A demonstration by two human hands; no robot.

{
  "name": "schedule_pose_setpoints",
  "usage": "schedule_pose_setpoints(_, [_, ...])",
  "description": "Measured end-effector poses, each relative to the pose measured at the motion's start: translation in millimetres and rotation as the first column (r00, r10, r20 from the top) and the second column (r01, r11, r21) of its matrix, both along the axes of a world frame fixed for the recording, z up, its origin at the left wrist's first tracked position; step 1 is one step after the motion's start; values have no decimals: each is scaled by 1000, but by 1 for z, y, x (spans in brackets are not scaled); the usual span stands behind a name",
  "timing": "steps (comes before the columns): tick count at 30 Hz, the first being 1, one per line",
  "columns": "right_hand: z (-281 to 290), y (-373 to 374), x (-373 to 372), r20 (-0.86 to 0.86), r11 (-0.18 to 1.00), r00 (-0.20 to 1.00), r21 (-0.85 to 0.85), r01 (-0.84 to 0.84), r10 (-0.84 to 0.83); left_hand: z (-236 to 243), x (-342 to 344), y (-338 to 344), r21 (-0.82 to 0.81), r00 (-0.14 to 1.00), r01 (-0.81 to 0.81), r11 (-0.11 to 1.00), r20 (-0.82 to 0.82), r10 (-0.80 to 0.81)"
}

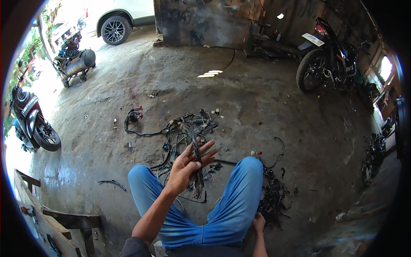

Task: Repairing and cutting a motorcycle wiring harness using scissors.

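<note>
Between the knees, a bundle of wires is held up in the left hand. The hand is raised, palm up, with the fingers spread apart and only loosely bent. The wires are laid across the palm and between the fingers, not squeezed tight. From the hand, one part of the bundle hangs down toward the floor, and the other part runs up to a big tangle of wires spread on the concrete floor.

The right hand is set low beside the right knee, near a dark pile of wire bits. Whether its fingers are closed or open cannot be told from here.

The step in hand is judged to be sorting or checking the bundle. It is best done slowly: the wires should be kept loose in the palm, so each one can be seen and followed. Hard pulls should be avoided, since the bundle is still joined to the tangle and knots could be made tighter.

Blue jeans are worn on the bent legs. Farther off, a black motorbike is parked at the right, another motorbike at the left, and a white car outside.
</note>
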State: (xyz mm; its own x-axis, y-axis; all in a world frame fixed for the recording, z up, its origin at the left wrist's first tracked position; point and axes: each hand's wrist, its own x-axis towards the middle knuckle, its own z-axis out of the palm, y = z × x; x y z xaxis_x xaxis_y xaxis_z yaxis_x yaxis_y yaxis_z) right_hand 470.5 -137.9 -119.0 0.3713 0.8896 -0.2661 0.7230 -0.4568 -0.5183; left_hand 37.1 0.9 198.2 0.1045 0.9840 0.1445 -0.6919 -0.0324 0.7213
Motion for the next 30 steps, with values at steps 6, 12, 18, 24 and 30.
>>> schedule_pose_setpoints(6, [15, 89, -37, -266, 967, 964, 241, 78, -12, -3, -13, -1, 157, 931, 34, 987, -364, 25])
schedule_pose_setpoints(12, [32, 156, -70, -320, 956, 933, 282, -75, 167, -5, -20, -10, 107, 751, -21, 994, -655, 87])
schedule_pose_setpoints(18, [68, 217, -88, -274, 954, 950, 292, -66, 150, -10, -23, -13, 112, 757, -79, 991, -640, 133])
schedule_pose_setpoints(24, [105, 254, -73, -253, 885, 967, 460, 79, 45, -6, -15, -4, 132, 726, -64, 989, -673, 137])
schedule_pose_setpoints(30, [331, 202, -177, -487, 609, 754, 780, 146, 442, -12, -1, 7, 277, 510, -198, 940, -790, 340])
